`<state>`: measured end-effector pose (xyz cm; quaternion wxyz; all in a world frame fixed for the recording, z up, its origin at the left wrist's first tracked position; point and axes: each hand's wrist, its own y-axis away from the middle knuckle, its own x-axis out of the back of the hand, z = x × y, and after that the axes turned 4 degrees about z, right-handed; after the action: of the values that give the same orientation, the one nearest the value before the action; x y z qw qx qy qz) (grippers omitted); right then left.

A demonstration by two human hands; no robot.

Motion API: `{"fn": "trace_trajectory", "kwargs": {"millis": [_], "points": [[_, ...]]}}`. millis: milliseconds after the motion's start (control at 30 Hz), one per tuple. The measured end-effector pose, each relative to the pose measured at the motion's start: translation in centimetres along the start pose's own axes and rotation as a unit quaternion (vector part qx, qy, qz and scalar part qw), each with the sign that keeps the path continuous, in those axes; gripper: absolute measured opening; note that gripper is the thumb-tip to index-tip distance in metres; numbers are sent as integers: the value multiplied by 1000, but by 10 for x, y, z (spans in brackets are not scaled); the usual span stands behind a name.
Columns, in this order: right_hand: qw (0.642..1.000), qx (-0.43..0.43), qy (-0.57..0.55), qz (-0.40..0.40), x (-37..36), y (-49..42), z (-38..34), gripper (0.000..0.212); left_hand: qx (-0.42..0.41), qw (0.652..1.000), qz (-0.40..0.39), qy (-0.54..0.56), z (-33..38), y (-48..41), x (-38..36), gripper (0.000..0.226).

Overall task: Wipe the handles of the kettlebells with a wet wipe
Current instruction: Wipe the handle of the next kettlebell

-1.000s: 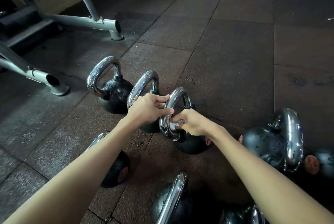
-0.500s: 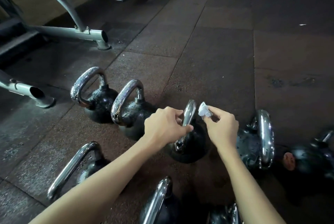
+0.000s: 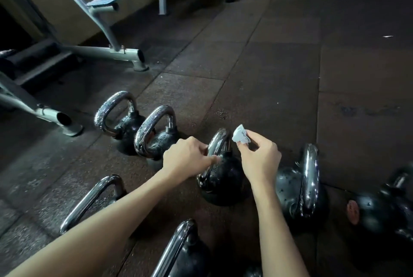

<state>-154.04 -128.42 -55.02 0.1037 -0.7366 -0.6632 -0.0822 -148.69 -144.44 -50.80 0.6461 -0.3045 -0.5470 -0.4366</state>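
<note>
Kettlebell (image 3: 223,180) at the centre of the frame, black, standing on dark rubber floor tiles (image 3: 268,75), with its chrome handle (image 3: 220,140) seen nearly edge-on. Left hand (image 3: 185,158) on that handle from the left side, fingers curled round the bar, thumb tip against the chrome lower down. Right hand (image 3: 259,160) just right of the handle, thumb and fingertips clamped together on a small crumpled wet wipe (image 3: 240,137), pale and poking up out of the pinch. Wipe level with the top of the handle and just beside it; touching or not, cannot tell. Both forearms bare, reaching in from the bottom edge.

Left of centre, far-left kettlebell (image 3: 127,125) and neighbouring kettlebell (image 3: 161,142) side by side, handles upright and speckled. Right of the right wrist, larger kettlebell (image 3: 288,187), its handle also edge-on. At the right edge, darker kettlebell (image 3: 380,209) with a round reddish patch turned toward the camera. Lower left, looped chrome handle (image 3: 89,200) partly hidden behind the left forearm; bottom centre, another chrome handle (image 3: 176,247) on a black bell. Upper left, grey bench frame (image 3: 111,51) on the tiles.
</note>
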Motion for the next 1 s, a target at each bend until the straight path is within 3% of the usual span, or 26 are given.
{"fn": "trace_trajectory", "kwargs": {"millis": [133,200,367,533,633,800,900,1000], "points": [[999,4,-42,-31,-3,-7,-18,28,-25,996,-83,-23,-5,4,21,44],[997,2,-68,-40,-8,-9,-29,26,-28,994,-86,-58,-8,2,42,41],[990,16,-122,-72,-33,-8,-50,24,46,986,1,-161,-41,-31,104,20],[988,52,-92,-111,-71,-3,-61,26,76,982,60,-163,-88,-52,117,37],[990,82,-42,-109,-95,-4,-67,23,42,987,21,-155,-130,-65,100,63],[987,121,24,-107,-134,-5,-79,16,-84,990,-53,-97,-171,-113,105,94],[983,139,65,-97,-163,-5,-85,12,-132,984,-100,-61,-192,-137,106,93],[978,155,111,-88,-190,-5,-97,14,-167,976,-136,-27,-212,-154,93,68]]}}
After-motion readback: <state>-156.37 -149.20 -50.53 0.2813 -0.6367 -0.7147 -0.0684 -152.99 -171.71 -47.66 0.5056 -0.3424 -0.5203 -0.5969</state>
